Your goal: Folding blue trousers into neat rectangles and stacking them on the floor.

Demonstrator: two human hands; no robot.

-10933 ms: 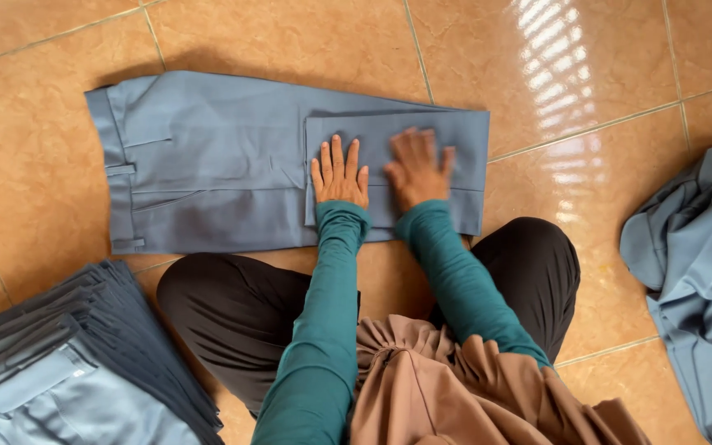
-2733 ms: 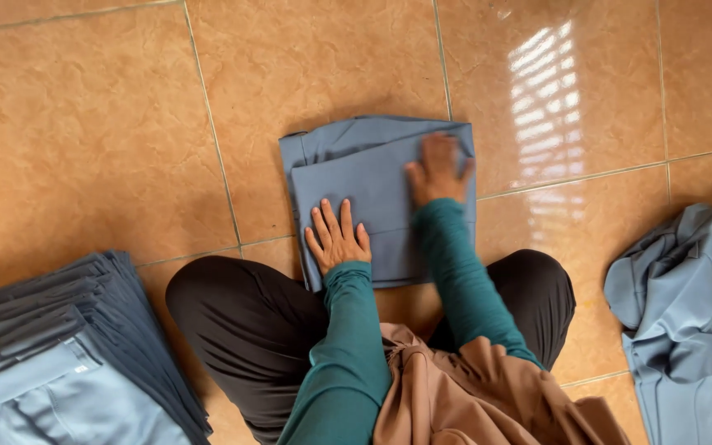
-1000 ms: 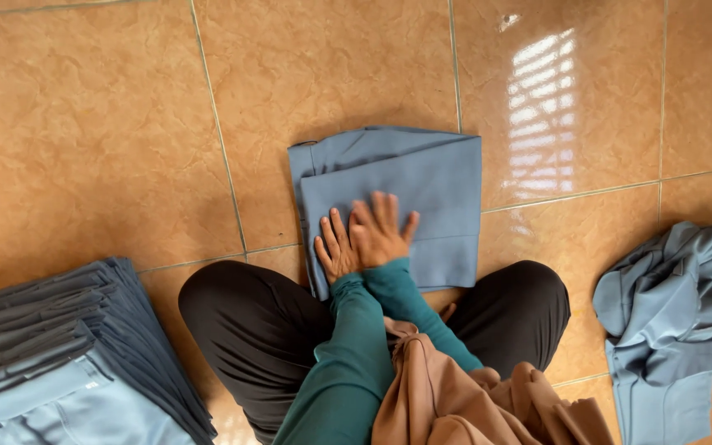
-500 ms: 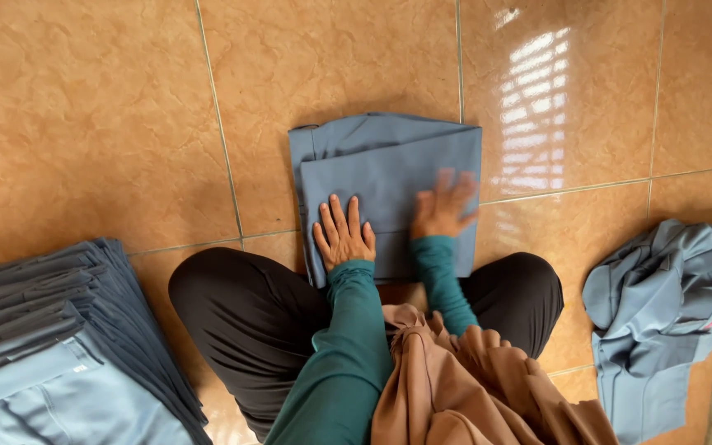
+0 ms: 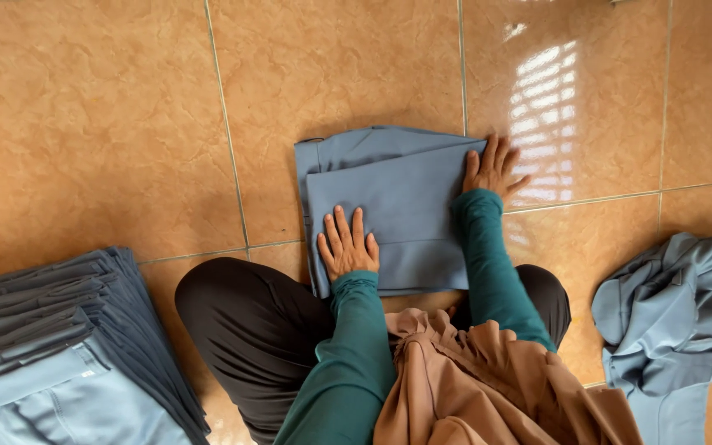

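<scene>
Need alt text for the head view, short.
Seen from above, a seated person presses a folded blue-grey garment flat on an orange tiled floor, left hand on its near edge, right hand at its right edge. A stack of folded garments lies left, a crumpled pile right.

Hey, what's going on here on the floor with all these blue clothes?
A person sitting on the tiled floor has a folded blue-grey garment in front of them. The left hand lies flat on its near left part, and the right hand rests at its right edge, fingers spread partly onto the tile. A neat stack of folded garments lies to the person's left, and a rumpled heap of similar blue clothing lies to the right.
</scene>
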